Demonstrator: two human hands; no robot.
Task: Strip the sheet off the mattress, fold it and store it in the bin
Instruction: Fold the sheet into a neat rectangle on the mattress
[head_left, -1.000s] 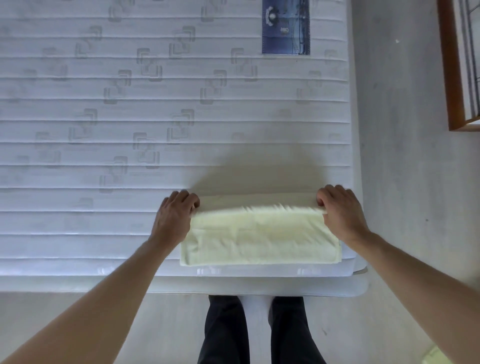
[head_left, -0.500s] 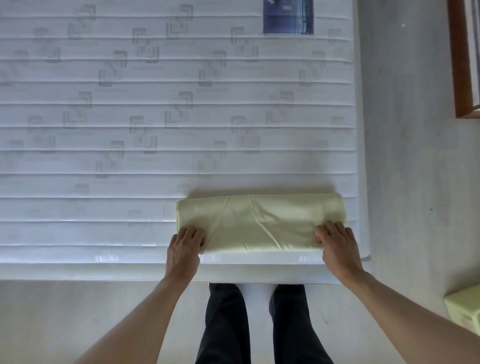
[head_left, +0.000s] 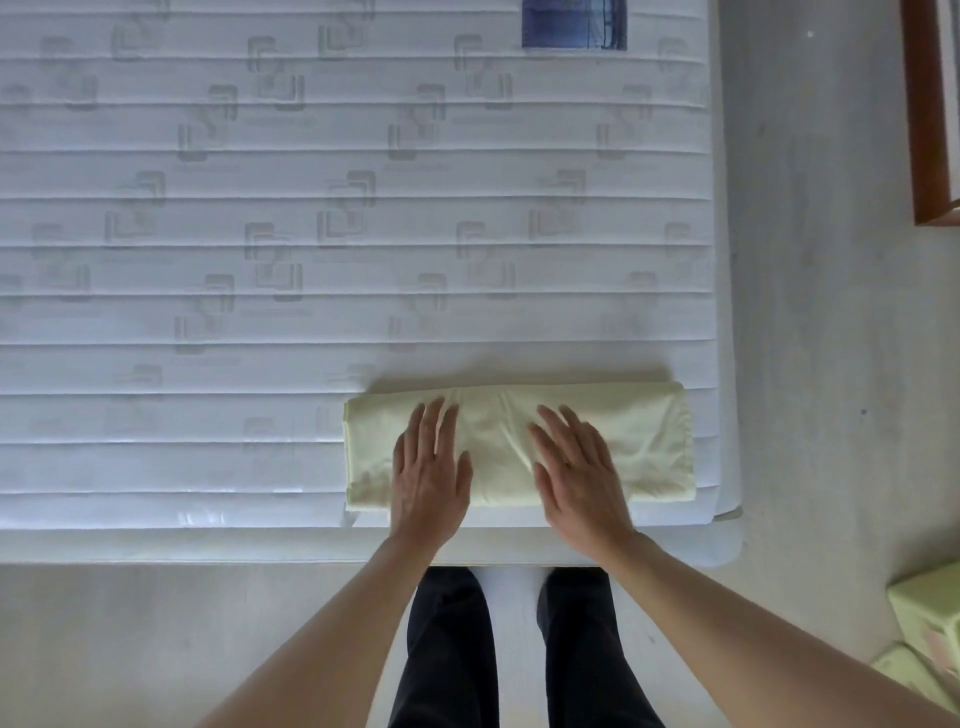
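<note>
My left hand lies flat on the folded sheet, fingers straight and a little spread, and my right hand lies flat just beside it in the same way; neither one grips the cloth, both only press on it. The sheet is a pale yellow long bundle, and it rests on the bare mattress near the near right corner, with its long side along the near edge. Between my two hands the top layer shows some soft wrinkles, and at the near left corner of the bundle the layers look a little uneven. I judge that the folding is nearly finished and that the sheet is not yet stored. At the right edge of the view, on the floor, I see a pale green thing, maybe the bin, but it is cut off and I cannot be sure. The risk I see is this: the bundle is soft and nothing holds its layers together, so if I lift it from only one end or with one hand, it can sag and open. It also lies close to the mattress edge, so a careless push toward me could slide it off.
</note>
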